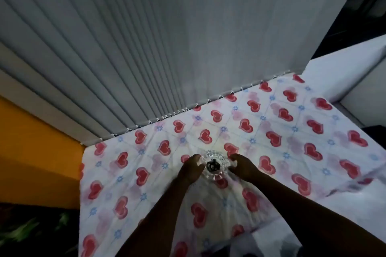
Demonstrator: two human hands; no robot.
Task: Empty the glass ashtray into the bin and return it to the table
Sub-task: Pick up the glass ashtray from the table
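Left hand (pixel 191 170) and right hand (pixel 243 166) grip the glass ashtray (pixel 213 165) rims on the counter (pixel 292 131), fingers curled on it; smooth glass could slip, spilling its dark contents onto the heart-print cloth (pixel 129 173)

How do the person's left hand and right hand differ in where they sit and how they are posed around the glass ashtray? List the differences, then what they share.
1. The left hand is at the glass ashtray's left rim; the right hand is at its right rim.
2. The left hand's fingers reach up along the rim; the right hand's fingers curl inward toward it.

Shared: both flank the ashtray, which sits on the heart-patterned tablecloth. Blur hides whether either grip has closed.
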